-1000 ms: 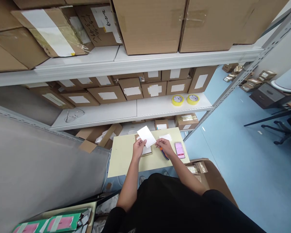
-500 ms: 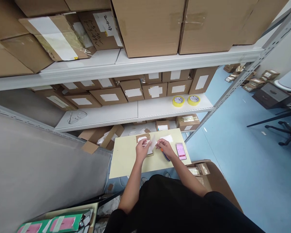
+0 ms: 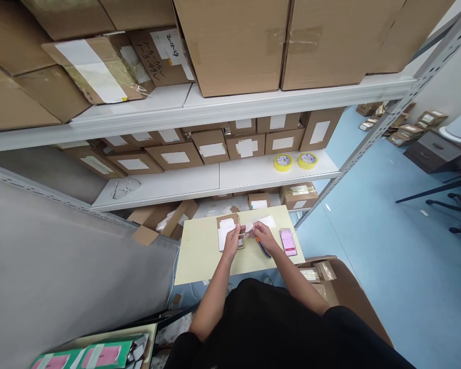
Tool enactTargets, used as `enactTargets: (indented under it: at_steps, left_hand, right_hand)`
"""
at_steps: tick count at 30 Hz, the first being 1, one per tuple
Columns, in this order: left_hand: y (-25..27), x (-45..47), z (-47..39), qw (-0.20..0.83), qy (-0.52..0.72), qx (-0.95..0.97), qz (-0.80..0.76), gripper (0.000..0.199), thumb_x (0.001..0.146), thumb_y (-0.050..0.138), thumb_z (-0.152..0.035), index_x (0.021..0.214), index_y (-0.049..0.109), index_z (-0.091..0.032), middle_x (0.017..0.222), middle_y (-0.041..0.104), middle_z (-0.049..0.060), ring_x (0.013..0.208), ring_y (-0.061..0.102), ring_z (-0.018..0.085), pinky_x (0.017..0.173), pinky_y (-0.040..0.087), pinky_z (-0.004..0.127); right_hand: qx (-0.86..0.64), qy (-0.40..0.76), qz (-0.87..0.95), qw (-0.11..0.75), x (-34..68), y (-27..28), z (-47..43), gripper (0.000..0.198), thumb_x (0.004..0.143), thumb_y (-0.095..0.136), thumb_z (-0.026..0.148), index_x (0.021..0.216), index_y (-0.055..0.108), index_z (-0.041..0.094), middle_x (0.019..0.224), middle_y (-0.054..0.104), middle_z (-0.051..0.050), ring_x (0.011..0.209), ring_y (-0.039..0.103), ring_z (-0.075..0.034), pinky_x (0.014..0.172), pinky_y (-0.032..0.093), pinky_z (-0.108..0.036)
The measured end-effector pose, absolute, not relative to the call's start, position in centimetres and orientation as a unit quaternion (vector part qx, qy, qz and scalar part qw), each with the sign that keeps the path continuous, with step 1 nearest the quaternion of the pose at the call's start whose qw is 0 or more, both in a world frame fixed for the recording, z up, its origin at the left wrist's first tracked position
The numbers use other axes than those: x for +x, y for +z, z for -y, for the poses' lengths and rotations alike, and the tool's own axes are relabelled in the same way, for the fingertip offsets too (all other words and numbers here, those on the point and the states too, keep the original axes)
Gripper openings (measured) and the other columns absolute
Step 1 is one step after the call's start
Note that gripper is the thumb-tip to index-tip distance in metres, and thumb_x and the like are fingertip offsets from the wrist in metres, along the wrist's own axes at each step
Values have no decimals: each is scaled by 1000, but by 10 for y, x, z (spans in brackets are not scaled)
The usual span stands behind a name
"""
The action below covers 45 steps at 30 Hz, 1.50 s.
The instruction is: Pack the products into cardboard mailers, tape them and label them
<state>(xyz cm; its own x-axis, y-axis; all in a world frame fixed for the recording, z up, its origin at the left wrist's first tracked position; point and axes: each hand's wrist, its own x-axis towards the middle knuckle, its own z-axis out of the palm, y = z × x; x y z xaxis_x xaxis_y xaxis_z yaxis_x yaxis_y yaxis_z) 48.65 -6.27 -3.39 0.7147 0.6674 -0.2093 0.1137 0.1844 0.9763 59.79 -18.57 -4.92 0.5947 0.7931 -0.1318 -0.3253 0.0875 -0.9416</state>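
Over the pale yellow table (image 3: 203, 251), my left hand (image 3: 233, 241) and my right hand (image 3: 264, 237) come close together with closed fingers. Between their fingertips is a small, thin white slip (image 3: 249, 228), pinched from both sides. Under and left of my left hand lies a flat cardboard box (image 3: 222, 222) with white paper (image 3: 223, 236) on it, partly covered by the hand. A tool with an orange and dark blue handle (image 3: 264, 249) lies just below my right hand, its other end hidden. Beyond that hand rests a white sheet (image 3: 269, 221).
A phone (image 3: 289, 243) with a pink screen lies at the table's right. Shelves ahead hold labelled cardboard boxes (image 3: 175, 156), two yellow tape rolls (image 3: 283, 162) and clear glasses (image 3: 126, 187). An open carton (image 3: 348, 292) stands at the right, with the grey wall (image 3: 72, 246) on the left.
My left hand has moved right, closer to my right hand. The slip, raised and broad before, now shows smaller between the fingers. More of the white paper on the box shows.
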Motion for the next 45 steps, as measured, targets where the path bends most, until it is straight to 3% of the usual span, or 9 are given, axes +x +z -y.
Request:
enactTargets:
  at_steps: [6, 12, 18, 24, 29, 36, 40, 45]
  left_hand:
    - [-43, 483, 74, 642, 218, 660, -323, 36, 76, 79, -55, 82, 82, -20, 80, 76, 5, 79, 67, 23, 76, 55, 34]
    - [-59, 471, 64, 653, 225, 650, -317, 31, 80, 75, -51, 84, 82, -21, 83, 77, 5, 80, 68, 22, 77, 56, 34]
    - [-61, 463, 33, 679, 223, 625, -315, 25, 72, 83, -46, 81, 82, -22, 88, 78, 7, 83, 70, 24, 75, 56, 33]
    - [-74, 442, -11, 702, 238, 569, -356, 37, 72, 82, -56, 76, 78, -19, 69, 71, 3, 69, 64, 19, 67, 54, 30]
    - [-93, 417, -83, 681, 356, 435, -469, 49, 65, 82, -61, 83, 74, -16, 74, 71, 3, 69, 65, 17, 66, 53, 28]
    - [-99, 385, -136, 614, 430, 404, -524, 39, 78, 70, -56, 86, 69, -18, 84, 72, 3, 81, 66, 19, 70, 52, 28]
    - [-94, 342, -155, 567, 464, 417, -538, 38, 80, 68, -56, 86, 67, -19, 84, 70, 2, 83, 65, 18, 72, 51, 27]
    - [-89, 266, -188, 529, 495, 415, -550, 44, 83, 65, -62, 88, 67, -18, 81, 68, 2, 79, 63, 18, 71, 48, 27]
  right_hand:
    - [-553, 413, 197, 697, 596, -54, 185, 27, 82, 72, 48, 83, 58, 25, 71, 66, 4, 68, 68, -17, 69, 47, -29]
    - [-582, 418, 197, 669, 585, -52, 174, 35, 73, 84, 49, 81, 61, 24, 73, 68, 1, 73, 67, -18, 68, 48, -29]
    - [-628, 404, 156, 647, 566, -53, 145, 41, 75, 81, 57, 73, 57, 24, 68, 64, 1, 70, 67, -19, 64, 49, -29]
    - [-615, 391, 178, 662, 550, -50, 121, 34, 74, 84, 51, 73, 63, 24, 71, 65, 1, 73, 64, -18, 74, 53, -32]
    - [-581, 335, 89, 737, 542, -52, 113, 33, 72, 84, 44, 69, 59, 23, 79, 64, 1, 74, 60, -15, 74, 55, -30]
    - [-610, 229, -22, 758, 527, -75, 68, 32, 65, 82, 38, 73, 53, 25, 68, 61, 3, 66, 59, -16, 69, 53, -31]
    - [-613, 265, -39, 744, 503, -99, 11, 41, 55, 83, 33, 83, 55, 25, 72, 65, 4, 67, 62, -17, 63, 51, -29]
    - [-625, 358, 31, 693, 452, -129, -91, 47, 55, 87, 42, 72, 46, 26, 65, 63, 4, 63, 62, -17, 57, 48, -28]
